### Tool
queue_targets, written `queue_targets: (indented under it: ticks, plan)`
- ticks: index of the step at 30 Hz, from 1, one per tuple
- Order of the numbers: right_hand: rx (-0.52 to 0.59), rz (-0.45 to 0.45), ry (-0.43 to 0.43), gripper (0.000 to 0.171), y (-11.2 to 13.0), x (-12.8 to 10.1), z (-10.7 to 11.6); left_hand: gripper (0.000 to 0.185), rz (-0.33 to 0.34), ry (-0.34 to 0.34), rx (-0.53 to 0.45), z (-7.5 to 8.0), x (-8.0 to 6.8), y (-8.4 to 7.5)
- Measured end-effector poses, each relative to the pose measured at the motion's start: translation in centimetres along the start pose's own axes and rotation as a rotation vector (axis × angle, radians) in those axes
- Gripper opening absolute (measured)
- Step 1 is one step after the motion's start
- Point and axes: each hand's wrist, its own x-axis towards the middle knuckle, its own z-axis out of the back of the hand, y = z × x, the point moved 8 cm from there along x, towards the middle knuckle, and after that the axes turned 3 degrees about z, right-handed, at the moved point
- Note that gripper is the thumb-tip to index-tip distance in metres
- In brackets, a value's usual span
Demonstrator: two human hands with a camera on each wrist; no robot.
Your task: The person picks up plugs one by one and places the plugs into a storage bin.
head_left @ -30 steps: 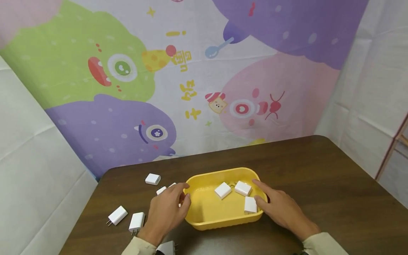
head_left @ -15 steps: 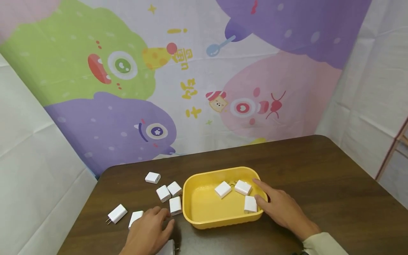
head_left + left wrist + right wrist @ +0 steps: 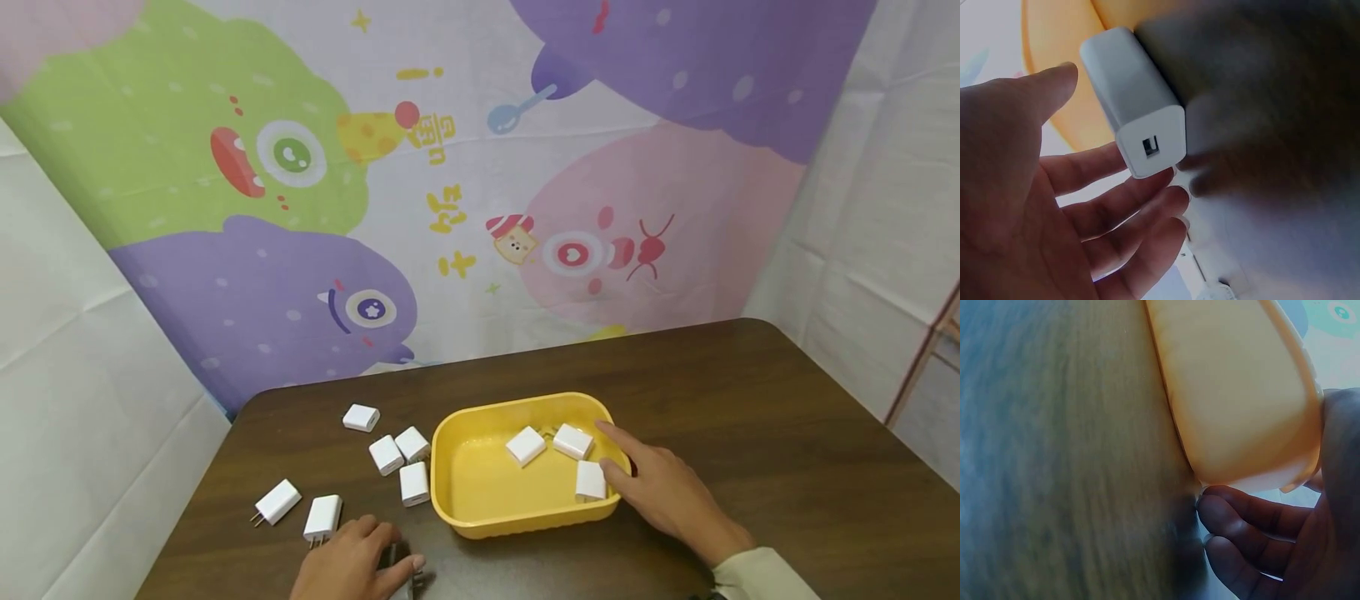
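White charger block (image 3: 1137, 106), rectangular, smooth plastic, rounded edges; USB port visible on end face. Lying flat on dark wooden table at near edge, just in front of yellow tub (image 3: 480, 517), mostly hidden in head view. Touched by fingertips of left hand (image 3: 348, 567). Tub oblong, shallow, upright, holding three similar white blocks, steadied at right rim by right hand (image 3: 660, 492)
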Motion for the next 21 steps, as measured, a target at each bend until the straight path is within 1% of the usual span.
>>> queue_targets:
  ticks: [1, 5, 8, 16, 19, 21]
  plan:
    - [0.0, 0.0, -0.001, 0.055, 0.0, 0.0, 0.02, 0.053, -0.011, -0.008, 0.0, 0.05, -0.08, -0.07]
    - [0.007, 0.009, -0.002, 0.055, 0.02, 0.0, 0.05, 0.054, -0.028, 0.008, 0.004, -0.01, -0.28, -0.14]
    - [0.013, 0.017, -0.01, 0.055, 0.01, -0.02, 0.07, 0.055, -0.025, 0.047, -0.002, -0.32, -0.21, 0.01]
    - [0.006, 0.015, -0.019, 0.055, -0.09, -0.02, 0.08, 0.051, -0.043, 0.072, -0.051, -0.4, -0.39, 0.25]
    - [0.006, 0.014, -0.018, 0.055, -0.06, -0.03, 0.08, 0.046, -0.08, 0.066, -0.077, -0.5, -0.76, 0.08]
    - [0.01, 0.015, -0.018, 0.055, -0.03, -0.03, 0.11, 0.042, -0.128, 0.046, -0.089, -0.45, -1.02, -0.19]
